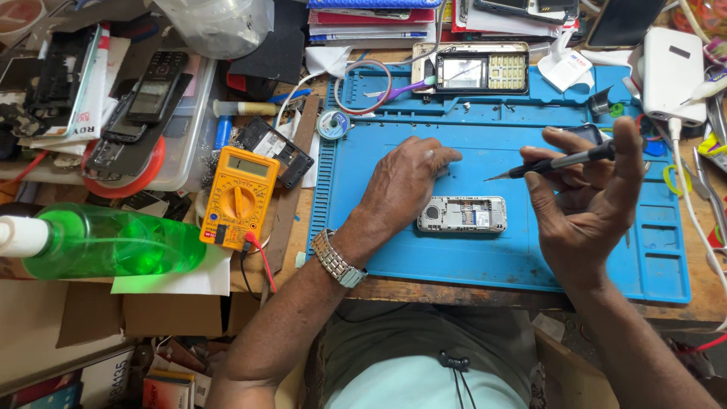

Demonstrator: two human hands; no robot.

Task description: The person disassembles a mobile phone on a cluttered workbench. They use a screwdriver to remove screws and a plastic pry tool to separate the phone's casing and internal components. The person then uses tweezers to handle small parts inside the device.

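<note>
While the left hand [405, 182] rests palm-down on the blue silicone mat [500, 257], its fingers curled loosely and pressing on the mat rather than clasping anything, the right hand [587, 197] is lifted clear of the worktop with its grip closed on a slim screwdriver [556, 161]. The thumb and forefinger pinch the handle near its dark end, and the fine tip points toward nine o'clock, at the left hand's fingertips; held so, the tool looks poised for fine work rather than for force.

The opened phone [462, 214] lies flat on the mat with its back cover off and inner frame showing, between the two hands and just at five o'clock of the left knuckles. Neither hand touches it. The mat probably serves to keep small parts from rolling away, and tiny specks, possibly screws, lie near the left fingers.

At nine o'clock of the mat sits an orange multimeter [239, 195], with a green spray bottle [113, 242] lying beyond it. At twelve o'clock, a second dismantled phone [482, 71] rests on the mat's upper tray, and a white charger block [670, 72] stands at two o'clock.
</note>
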